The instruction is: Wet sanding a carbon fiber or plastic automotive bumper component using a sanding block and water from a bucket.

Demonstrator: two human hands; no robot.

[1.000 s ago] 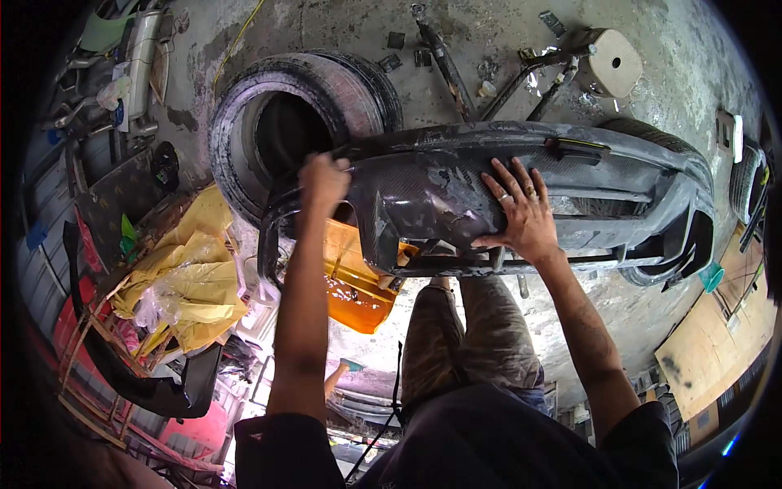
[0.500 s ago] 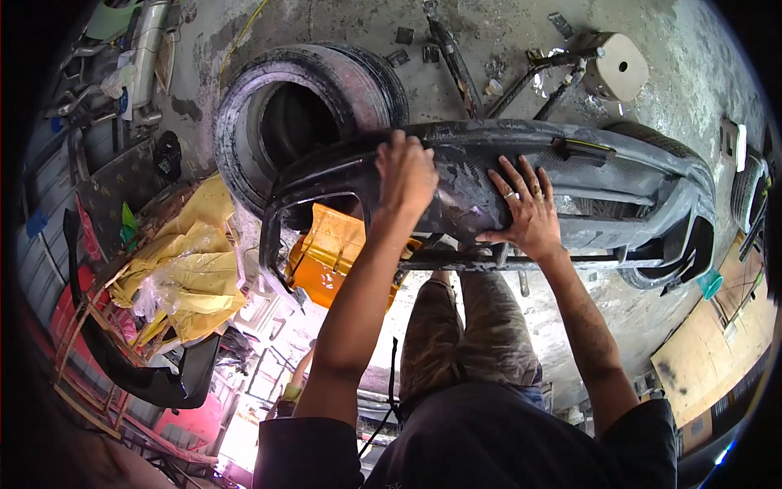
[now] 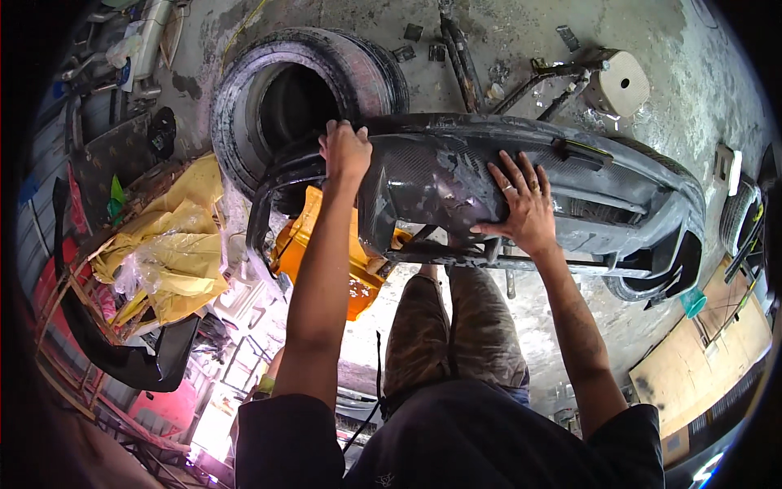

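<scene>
A black and grey car bumper (image 3: pixel 444 183) lies crosswise before me, its surface scuffed and partly dull. My left hand (image 3: pixel 346 152) is closed, knuckles up, at the bumper's upper edge on the left. Whatever its fingers hold, if anything, is hidden beneath them. Flat on the bumper's middle rests my right hand (image 3: pixel 525 202), fingers spread, with rings on it. The bumper's left end leans against a large dusty tire (image 3: pixel 234 102). Below my left forearm shows an orange plastic part (image 3: pixel 358 281), partly covered by the arm and bumper.
Metal stand legs (image 3: pixel 463 65) and a beige perforated block (image 3: pixel 626 85) are on the concrete floor beyond the bumper. Crumpled yellow paper (image 3: pixel 183 253) and a black trim piece (image 3: pixel 175 350) lie to the left. A board (image 3: pixel 692 367) is at the right, near a green cup (image 3: pixel 693 302).
My left hand has slid left along the bumper toward its left end. My right hand keeps its place on the bumper, while the whole view has shifted slightly.
</scene>
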